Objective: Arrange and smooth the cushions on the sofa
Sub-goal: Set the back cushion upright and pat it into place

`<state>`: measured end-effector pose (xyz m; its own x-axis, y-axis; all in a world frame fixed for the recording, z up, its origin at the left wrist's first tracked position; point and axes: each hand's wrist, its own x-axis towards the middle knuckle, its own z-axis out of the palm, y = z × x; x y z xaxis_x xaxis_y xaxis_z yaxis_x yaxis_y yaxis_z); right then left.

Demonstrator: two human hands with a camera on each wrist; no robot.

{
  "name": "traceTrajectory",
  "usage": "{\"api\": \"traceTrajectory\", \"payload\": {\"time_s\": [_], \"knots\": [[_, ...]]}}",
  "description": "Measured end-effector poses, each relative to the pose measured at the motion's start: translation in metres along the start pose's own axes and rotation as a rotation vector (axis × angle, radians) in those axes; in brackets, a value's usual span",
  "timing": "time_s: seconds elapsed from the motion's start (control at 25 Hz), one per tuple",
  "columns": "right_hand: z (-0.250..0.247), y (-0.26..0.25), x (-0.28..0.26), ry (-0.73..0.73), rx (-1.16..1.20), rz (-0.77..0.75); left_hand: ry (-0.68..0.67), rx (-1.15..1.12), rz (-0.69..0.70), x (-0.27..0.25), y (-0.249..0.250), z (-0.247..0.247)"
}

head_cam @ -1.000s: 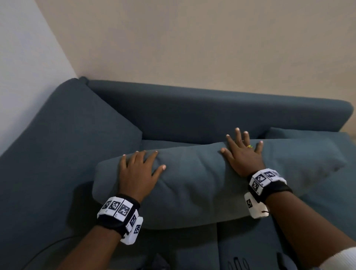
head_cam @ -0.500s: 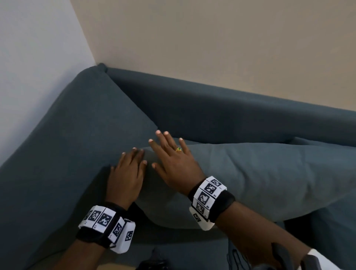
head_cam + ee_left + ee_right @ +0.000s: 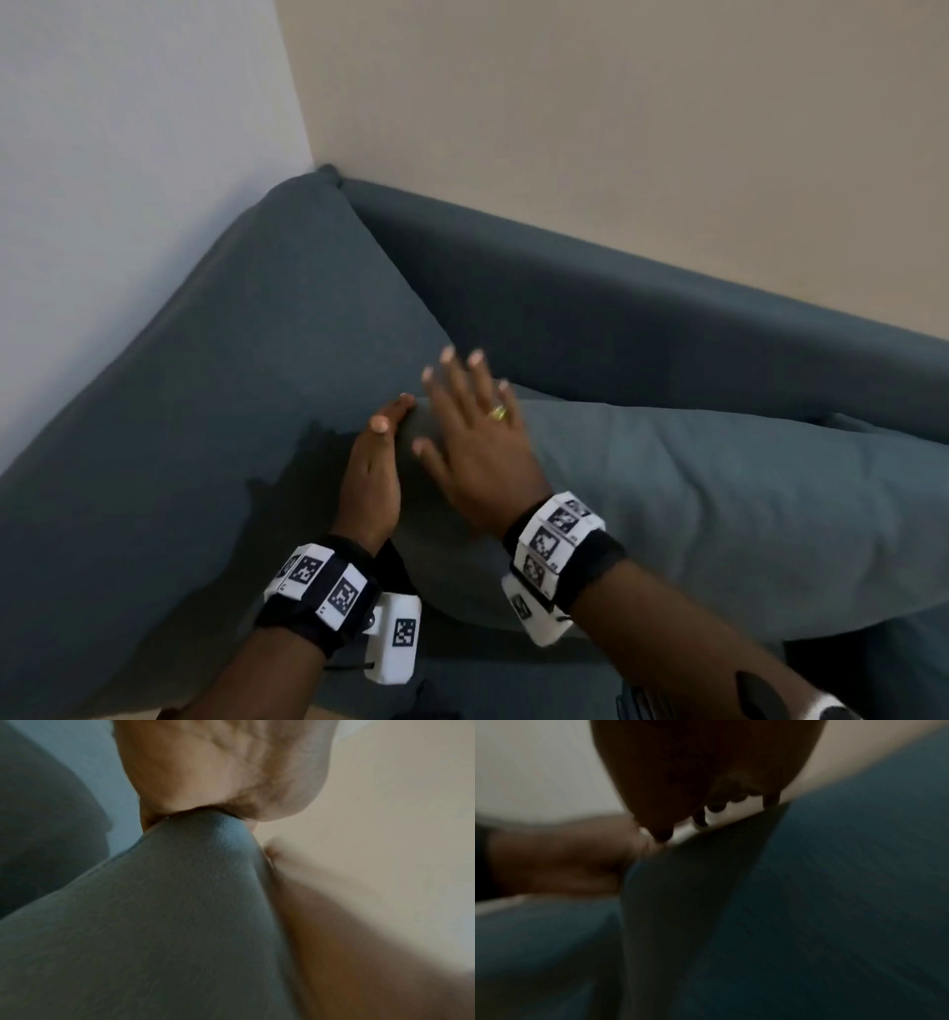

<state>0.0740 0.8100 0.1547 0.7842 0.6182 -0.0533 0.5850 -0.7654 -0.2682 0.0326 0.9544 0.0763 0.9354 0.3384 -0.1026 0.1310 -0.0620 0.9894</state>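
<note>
sofa arm (image 3: 215, 411): it is standing at the far left, against the corner of the two walls, and I am working just beside it
left hand (image 3: 372, 475): I am holding it on edge with straight fingers, pressing the left end of the cushion; in the left wrist view the palm (image 3: 205, 776) is touching the cushion corner, nothing is gripped
right hand (image 3: 475, 442): I am keeping it flat and spread, fingers apart, lying on the top of the cushion just beside the left hand; a ring (image 3: 498, 412) is showing on one finger
cushion (image 3: 719, 514): it is lying long on the seat, in front of the sofa back (image 3: 667, 329), its left end near the sofa arm
step: I judge I am tucking and smoothing the left end into the corner
next move: probably I am needing to push the end fully in, then stroke the wrinkles toward the right
hidden: the right end of the cushion is cut off; the right wrist view is dark and blurred, so the fingertips are hard to read
</note>
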Motion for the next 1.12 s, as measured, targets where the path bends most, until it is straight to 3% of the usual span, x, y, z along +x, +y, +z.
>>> {"api": "traceTrajectory", "payload": {"time_s": [0.04,0.08,0.12,0.16,0.24,0.28,0.36,0.4,0.44,0.48,0.56,0.72,0.8,0.88,1.0,1.04,1.12], "knots": [[0.021,-0.001,-0.008,-0.169,-0.101,-0.032,0.003,0.028,0.003,-0.002,-0.004,0.001],[0.027,0.002,-0.01,-0.21,-0.129,-0.051,0.012,0.107,0.026,-0.004,-0.007,0.0],[0.02,0.009,-0.003,-0.136,-0.112,-0.047,0.027,0.205,0.076,-0.003,-0.01,-0.002],[0.003,0.013,0.007,0.039,-0.051,-0.018,0.042,0.282,0.127,-0.005,-0.014,-0.006],[-0.02,0.028,0.003,0.263,0.01,0.136,0.004,0.413,0.166,-0.005,-0.015,-0.011],[-0.017,0.035,-0.009,0.217,-0.016,0.15,-0.03,0.489,0.142,-0.005,-0.012,-0.011],[0.01,0.045,-0.041,-0.111,-0.117,0.072,-0.097,0.773,0.062,-0.006,0.001,-0.001],[0.015,0.053,-0.05,-0.207,-0.117,0.054,-0.111,0.908,0.045,-0.009,0.007,0.004],[0.006,0.067,-0.05,-0.155,-0.093,0.061,-0.091,0.979,0.06,-0.01,0.016,0.01],[-0.009,0.082,-0.045,0.006,-0.07,0.081,-0.053,0.991,0.048,-0.011,0.023,0.015],[-0.032,0.11,-0.054,0.209,-0.074,0.227,-0.03,1.0,-0.018,-0.017,0.034,0.025],[0.007,0.134,-0.107,-0.238,-0.2,0.163,-0.096,1.188,-0.108,-0.023,0.049,0.06],[-0.019,0.152,-0.098,-0.044,-0.18,0.149,-0.089,1.328,-0.094,-0.02,0.055,0.078],[-0.041,0.177,-0.096,0.152,-0.164,0.272,-0.074,1.376,-0.024,-0.018,0.06,0.094],[-0.01,0.191,-0.132,-0.172,-0.185,0.271,-0.17,1.452,0.071,-0.02,0.061,0.134],[-0.003,0.195,-0.135,-0.172,-0.171,0.275,-0.216,1.475,0.093,-0.022,0.059,0.152],[-0.029,0.208,-0.124,0.021,-0.171,0.265,-0.235,1.482,0.126,-0.025,0.057,0.18]]}}
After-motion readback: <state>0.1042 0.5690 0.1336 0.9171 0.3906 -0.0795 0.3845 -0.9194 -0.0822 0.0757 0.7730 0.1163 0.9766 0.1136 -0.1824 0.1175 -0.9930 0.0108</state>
